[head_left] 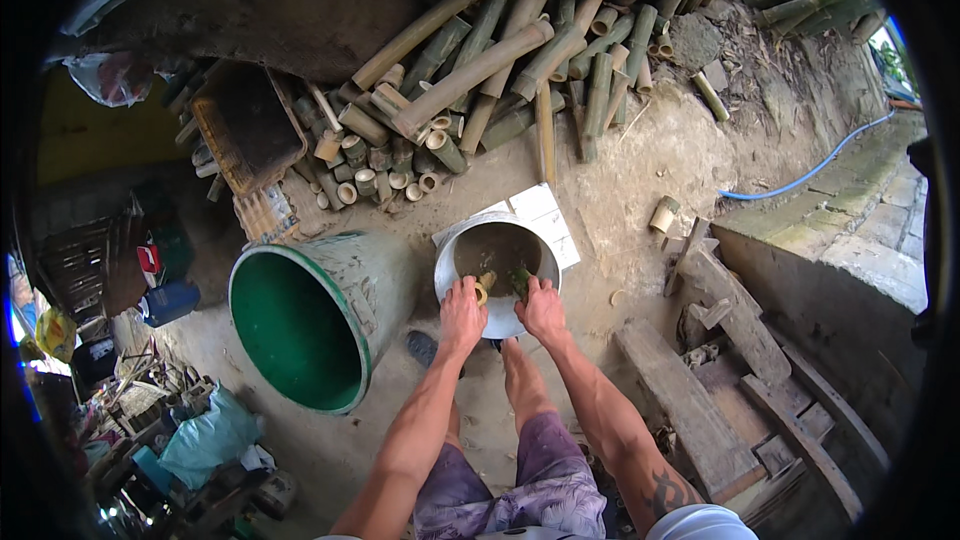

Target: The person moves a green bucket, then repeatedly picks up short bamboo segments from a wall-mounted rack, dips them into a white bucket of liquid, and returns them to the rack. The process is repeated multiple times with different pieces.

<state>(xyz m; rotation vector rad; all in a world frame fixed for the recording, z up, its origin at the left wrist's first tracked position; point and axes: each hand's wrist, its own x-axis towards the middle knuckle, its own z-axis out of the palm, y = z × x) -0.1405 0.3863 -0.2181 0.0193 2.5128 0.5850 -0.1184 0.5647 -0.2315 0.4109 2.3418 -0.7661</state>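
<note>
While bent over the metal basin (497, 275) on the ground, left hand (462, 312) fingers closed on a short bamboo piece (484, 288), right hand (541, 308) gripping green bamboo (520, 280); best kept low over muddy water, beside green bin (300, 325).

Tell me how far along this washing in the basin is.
Done: cut bamboo tubes lie stacked behind. In hand: both hands work in the metal basin of murky water, left hand on a short bamboo piece, right hand on something green. Left: cannot tell how many.
</note>
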